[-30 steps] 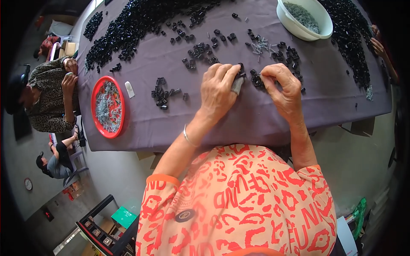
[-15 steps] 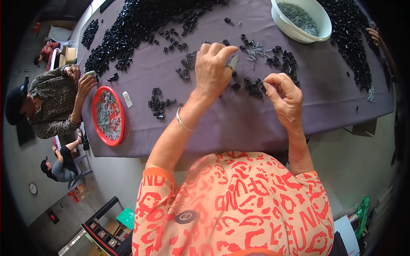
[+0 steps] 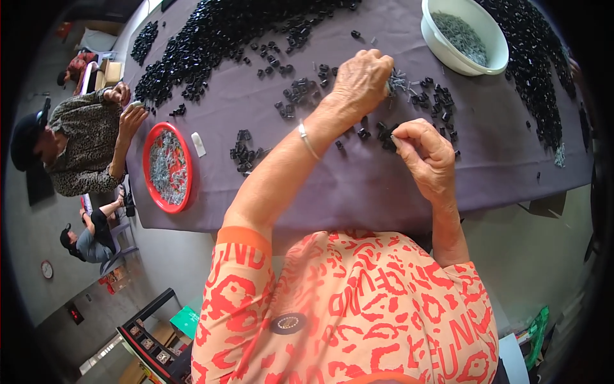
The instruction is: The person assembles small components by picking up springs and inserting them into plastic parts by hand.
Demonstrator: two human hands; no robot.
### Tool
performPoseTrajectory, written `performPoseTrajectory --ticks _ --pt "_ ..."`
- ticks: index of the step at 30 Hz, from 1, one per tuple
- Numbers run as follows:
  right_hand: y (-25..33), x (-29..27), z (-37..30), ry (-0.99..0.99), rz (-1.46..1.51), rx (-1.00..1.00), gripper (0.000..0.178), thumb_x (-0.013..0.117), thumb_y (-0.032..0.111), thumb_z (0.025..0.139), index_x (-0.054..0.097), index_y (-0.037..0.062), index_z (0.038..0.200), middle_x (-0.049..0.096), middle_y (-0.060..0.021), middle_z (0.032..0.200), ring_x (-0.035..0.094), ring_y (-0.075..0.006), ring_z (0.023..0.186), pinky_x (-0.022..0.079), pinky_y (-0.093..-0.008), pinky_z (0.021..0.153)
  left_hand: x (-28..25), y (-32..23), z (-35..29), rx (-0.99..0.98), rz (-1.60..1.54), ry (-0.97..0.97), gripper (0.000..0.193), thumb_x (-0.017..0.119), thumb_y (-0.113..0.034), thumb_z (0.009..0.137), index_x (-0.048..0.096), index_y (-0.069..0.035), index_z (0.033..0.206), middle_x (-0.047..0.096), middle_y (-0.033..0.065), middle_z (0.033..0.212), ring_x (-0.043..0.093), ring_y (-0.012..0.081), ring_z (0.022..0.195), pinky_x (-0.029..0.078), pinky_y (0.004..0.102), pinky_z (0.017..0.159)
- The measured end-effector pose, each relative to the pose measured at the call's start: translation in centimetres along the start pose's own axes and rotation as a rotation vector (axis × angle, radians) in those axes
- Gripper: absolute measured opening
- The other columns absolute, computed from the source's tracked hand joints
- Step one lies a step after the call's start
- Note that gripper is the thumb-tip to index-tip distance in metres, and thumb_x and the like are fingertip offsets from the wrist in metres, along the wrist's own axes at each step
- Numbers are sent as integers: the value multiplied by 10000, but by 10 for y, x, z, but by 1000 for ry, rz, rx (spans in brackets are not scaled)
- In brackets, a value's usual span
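My left hand (image 3: 363,80) reaches across the table, fingers curled down together at a small heap of clear-grey pins (image 3: 399,82); its fingertips are hidden. Nearer me, my right hand (image 3: 427,153) is closed in a pinch, thumb against forefinger. Whatever sits between those tips is too small to make out. Just left of the pinch lie small black plastic parts (image 3: 385,136), close to the fingertips. More black parts (image 3: 441,102) are scattered right of the pins, and another loose group (image 3: 299,93) lies left of my left hand.
A purple-grey cloth (image 3: 307,192) covers the table. Large heaps of black parts (image 3: 211,45) spread along the far side. A white bowl (image 3: 440,54) and a red tray (image 3: 189,185) hold pins. A white flat piece (image 3: 198,144) lies by the tray. Another person (image 3: 83,137) works at the left.
My left hand has moved right and away from me, onto the heap of pins. My right hand stays in its pinch, nearly in place. The view has shifted slightly.
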State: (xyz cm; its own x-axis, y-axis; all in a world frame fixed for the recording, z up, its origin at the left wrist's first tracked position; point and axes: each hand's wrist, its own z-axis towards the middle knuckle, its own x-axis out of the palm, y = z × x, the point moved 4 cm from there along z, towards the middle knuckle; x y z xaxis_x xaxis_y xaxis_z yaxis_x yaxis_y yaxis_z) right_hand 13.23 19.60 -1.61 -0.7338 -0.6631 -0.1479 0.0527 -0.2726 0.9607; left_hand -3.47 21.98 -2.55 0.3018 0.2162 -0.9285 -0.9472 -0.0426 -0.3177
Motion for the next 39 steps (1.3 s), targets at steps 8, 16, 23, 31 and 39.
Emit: performPoseTrajectory --ticks 8,16,23,31,39 --pt "5 6 -6 43 -52 26 84 571 -66 867 586 -8 925 551 -16 882 513 -57 725 430 -195 642 -2 -3 -22 -58 -110 -141 85 613 -47 686 628 -8 760 604 203 853 627 354 803 543 410 702" --pt "0 29 -5 149 90 113 70 548 -23 902 586 -2 957 551 9 858 508 -49 730 417 -180 669 -20 -2 -94 -219 -557 -548 93 610 15 676 599 -37 751 578 140 799 595 330 732 503 409 655" --pt "-15 56 1 280 84 27 89 553 -24 906 572 9 986 531 25 874 488 -40 740 418 -178 684 -5 -3 -150 -315 -182 -445 111 578 -47 681 580 -40 791 531 125 822 554 301 806 482 395 707" --pt "-14 69 3 353 46 38 111 551 -40 902 569 6 1002 543 18 906 497 -46 785 423 -183 714 -10 5 -144 -476 -126 -106 138 645 -88 697 688 -10 803 639 181 899 661 312 859 554 375 708" --pt "-2 66 1 259 -63 67 64 573 -54 865 566 -4 906 538 4 820 501 -63 717 424 -202 650 -32 2 -140 -333 -23 45 158 662 -94 707 712 -28 842 674 177 890 682 316 855 565 376 678"
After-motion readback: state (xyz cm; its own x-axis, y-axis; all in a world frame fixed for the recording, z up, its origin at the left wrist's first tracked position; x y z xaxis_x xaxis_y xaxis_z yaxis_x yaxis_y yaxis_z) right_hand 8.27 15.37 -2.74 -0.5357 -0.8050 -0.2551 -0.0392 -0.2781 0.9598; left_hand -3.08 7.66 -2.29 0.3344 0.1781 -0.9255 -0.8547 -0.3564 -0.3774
